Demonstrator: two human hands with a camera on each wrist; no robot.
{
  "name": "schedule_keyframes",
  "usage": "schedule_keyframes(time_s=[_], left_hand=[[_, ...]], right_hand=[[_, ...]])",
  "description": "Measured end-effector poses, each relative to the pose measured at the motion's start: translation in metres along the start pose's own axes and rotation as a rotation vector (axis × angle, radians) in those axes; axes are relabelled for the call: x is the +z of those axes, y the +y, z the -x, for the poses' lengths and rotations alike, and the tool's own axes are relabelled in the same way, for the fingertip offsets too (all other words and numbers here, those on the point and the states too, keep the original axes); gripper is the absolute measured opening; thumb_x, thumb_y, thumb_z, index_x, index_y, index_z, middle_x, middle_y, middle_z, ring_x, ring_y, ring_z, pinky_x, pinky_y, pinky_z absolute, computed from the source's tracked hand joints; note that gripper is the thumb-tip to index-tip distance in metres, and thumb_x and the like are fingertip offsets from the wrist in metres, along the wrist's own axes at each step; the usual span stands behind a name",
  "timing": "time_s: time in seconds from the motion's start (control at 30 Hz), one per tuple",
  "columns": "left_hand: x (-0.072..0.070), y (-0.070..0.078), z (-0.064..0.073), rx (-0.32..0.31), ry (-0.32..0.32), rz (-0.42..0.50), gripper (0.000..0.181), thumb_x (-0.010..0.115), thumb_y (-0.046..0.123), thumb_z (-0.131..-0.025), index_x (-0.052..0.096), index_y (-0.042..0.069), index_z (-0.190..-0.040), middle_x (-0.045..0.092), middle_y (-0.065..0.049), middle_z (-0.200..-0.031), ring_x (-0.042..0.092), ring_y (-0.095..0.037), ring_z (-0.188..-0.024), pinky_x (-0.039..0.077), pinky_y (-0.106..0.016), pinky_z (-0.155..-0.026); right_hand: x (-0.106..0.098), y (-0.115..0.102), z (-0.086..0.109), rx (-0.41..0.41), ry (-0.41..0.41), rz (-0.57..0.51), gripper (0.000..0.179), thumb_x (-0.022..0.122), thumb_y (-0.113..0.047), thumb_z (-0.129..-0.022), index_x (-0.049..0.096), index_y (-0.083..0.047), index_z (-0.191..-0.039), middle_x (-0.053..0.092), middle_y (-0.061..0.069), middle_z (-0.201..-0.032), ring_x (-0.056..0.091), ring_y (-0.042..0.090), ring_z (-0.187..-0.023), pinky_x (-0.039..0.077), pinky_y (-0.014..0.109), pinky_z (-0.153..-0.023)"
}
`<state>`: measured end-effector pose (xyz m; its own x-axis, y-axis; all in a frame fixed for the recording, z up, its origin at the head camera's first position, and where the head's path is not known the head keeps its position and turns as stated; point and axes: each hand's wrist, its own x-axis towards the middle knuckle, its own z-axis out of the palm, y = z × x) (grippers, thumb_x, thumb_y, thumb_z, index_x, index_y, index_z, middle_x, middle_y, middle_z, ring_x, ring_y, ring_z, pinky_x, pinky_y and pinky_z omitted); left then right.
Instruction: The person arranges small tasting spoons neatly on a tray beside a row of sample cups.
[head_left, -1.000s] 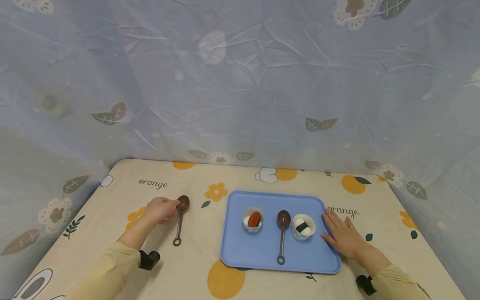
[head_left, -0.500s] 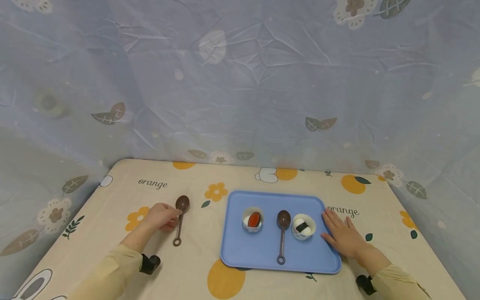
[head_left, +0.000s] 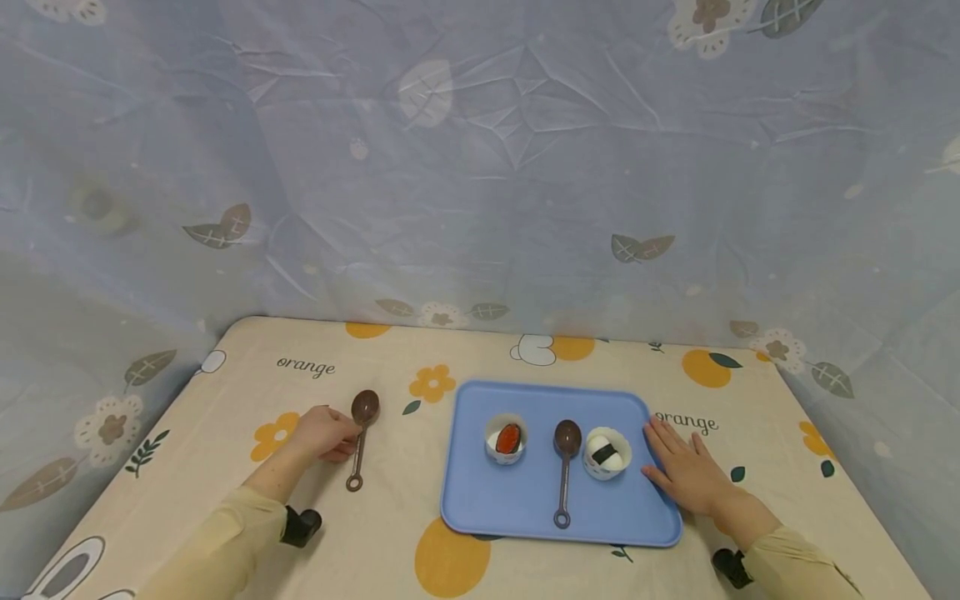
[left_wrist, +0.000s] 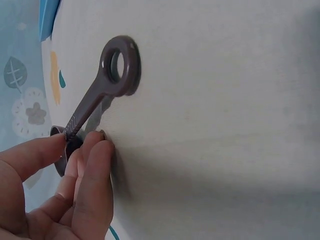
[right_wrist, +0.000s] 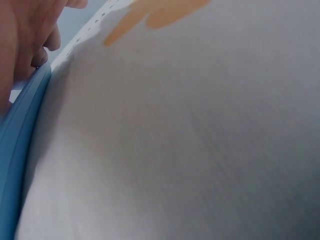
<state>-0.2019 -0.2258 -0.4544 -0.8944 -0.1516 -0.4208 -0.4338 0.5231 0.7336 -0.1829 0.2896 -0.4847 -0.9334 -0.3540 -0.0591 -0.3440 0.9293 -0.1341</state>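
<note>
At the left of the cloth lies a brown spoon (head_left: 365,408), bowl toward the back and ring-ended handle (left_wrist: 120,65) toward the front. My left hand (head_left: 324,433) pinches it at the neck, thumb on one side and fingers on the other, as the left wrist view shows. My right hand (head_left: 686,471) rests, fingers extended, on the right rim of a blue tray (head_left: 510,512). On that tray are a second brown spoon (head_left: 567,439), a white cup (head_left: 492,454) with an orange-topped sushi piece (head_left: 508,438), and another white cup (head_left: 600,476) holding a white rice ball (head_left: 611,461) with a black band.
A cream tablecloth (head_left: 390,533) printed with oranges and flowers covers the table. Behind it and at both sides hangs a pale blue curtain (head_left: 480,250). A strip of cloth lies between the left spoon and the tray.
My left hand has slid from the left spoon's bowl down toward its neck. The spoon keeps its place. My right hand and the tray have not moved.
</note>
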Motion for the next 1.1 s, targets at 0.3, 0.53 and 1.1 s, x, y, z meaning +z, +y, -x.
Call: schedule_keyframes(time_s=[0.3, 0.53, 1.1], left_hand=[[0.002, 0.000, -0.001, -0.009, -0.028, 0.041, 0.026, 0.057, 0.006, -0.085, 0.058, -0.014, -0.102, 0.062, -0.007, -0.068, 0.059, -0.010, -0.058, 0.057, -0.024, -0.058], [0.001, 0.000, -0.002, -0.014, -0.073, 0.115, 0.026, 0.056, 0.004, -0.087, 0.057, -0.015, -0.104, 0.059, -0.001, -0.062, 0.058, -0.006, -0.052, 0.056, -0.021, -0.055], [-0.003, 0.004, 0.000, 0.014, -0.145, 0.157, 0.030, 0.053, 0.007, -0.090, 0.054, -0.014, -0.111, 0.059, -0.002, -0.072, 0.058, -0.007, -0.062, 0.058, -0.022, -0.063]], right_hand=[[0.000, 0.000, 0.000, -0.008, -0.001, -0.006, 0.066, 0.047, -0.039, -0.094, 0.030, 0.004, -0.141, 0.027, 0.024, -0.149, 0.027, 0.043, -0.137, 0.015, 0.069, -0.108], [-0.002, -0.002, 0.001, -0.010, 0.002, -0.004, 0.065, 0.049, -0.037, -0.094, 0.030, 0.004, -0.141, 0.027, 0.024, -0.149, 0.027, 0.043, -0.137, 0.016, 0.069, -0.108], [-0.014, -0.001, 0.003, -0.010, -0.017, -0.043, 0.058, 0.047, -0.032, -0.096, 0.033, 0.000, -0.141, 0.031, 0.022, -0.148, 0.028, 0.043, -0.136, 0.018, 0.069, -0.107]])
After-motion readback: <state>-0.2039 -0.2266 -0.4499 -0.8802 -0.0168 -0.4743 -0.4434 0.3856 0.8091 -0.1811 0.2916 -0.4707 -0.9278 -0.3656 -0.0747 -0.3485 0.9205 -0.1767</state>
